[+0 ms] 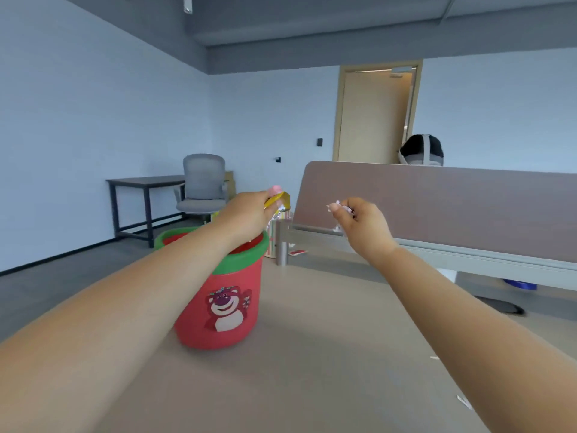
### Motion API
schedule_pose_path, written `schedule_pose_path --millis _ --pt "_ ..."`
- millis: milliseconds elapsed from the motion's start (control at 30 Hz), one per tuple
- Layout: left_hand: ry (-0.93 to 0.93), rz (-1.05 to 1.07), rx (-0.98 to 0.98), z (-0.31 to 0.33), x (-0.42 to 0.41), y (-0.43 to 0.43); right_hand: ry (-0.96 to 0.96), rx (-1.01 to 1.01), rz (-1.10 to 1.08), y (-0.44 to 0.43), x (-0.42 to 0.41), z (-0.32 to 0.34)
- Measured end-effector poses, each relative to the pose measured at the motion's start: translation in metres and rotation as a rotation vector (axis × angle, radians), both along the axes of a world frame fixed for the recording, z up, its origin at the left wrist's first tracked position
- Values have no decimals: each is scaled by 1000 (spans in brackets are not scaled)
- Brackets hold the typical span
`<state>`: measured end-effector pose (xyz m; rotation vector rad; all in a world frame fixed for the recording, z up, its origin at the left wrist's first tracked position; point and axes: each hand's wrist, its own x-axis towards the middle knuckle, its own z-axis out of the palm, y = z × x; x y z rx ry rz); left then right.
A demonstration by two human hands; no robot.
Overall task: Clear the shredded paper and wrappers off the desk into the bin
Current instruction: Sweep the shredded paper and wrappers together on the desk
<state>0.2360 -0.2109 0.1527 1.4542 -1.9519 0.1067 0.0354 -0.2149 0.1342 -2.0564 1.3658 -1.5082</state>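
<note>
A red bin [224,310] with a green rim and a bear picture stands on the beige desk [327,354]. My left hand [249,214] is raised over the bin's mouth and grips a yellow and silver wrapper [281,203]. To the right of the bin, my right hand [359,221] is held up above the desk with its fingers curled round a small clump of shredded paper [338,207]. A red and white wrapper [298,252] lies on the desk behind the bin. Small white paper scraps [463,401] lie near the desk's right front.
A brown divider panel [437,207] on a grey rail runs along the desk's far edge. A metal cylinder [282,253] and a striped container [271,242] stand behind the bin. A person's head shows beyond the divider. A grey chair [203,189] and dark table stand at the far left.
</note>
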Motion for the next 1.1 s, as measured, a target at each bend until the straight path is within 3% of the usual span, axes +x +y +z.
schedule_pose_path --millis 133,300,400,533,767,1000,1100 --pt "-108 97 117 -8 51 -11 7 -17 76 -10 40 8" --pt "-348 149 443 -15 68 -8 3 -36 150 -13 76 12" --pt "-349 146 549 -9 72 -1 20 -55 170 -18 95 13" --pt "-362 170 451 -3 71 -2 26 -79 178 -22 111 17" --pt "-275 -23 352 -9 81 -8 1 -53 188 -30 122 13" --pt "24 -147 359 -15 100 9 55 -45 277 -32 147 10" --pt "46 -46 188 -21 110 19 89 -33 292 -40 157 8"
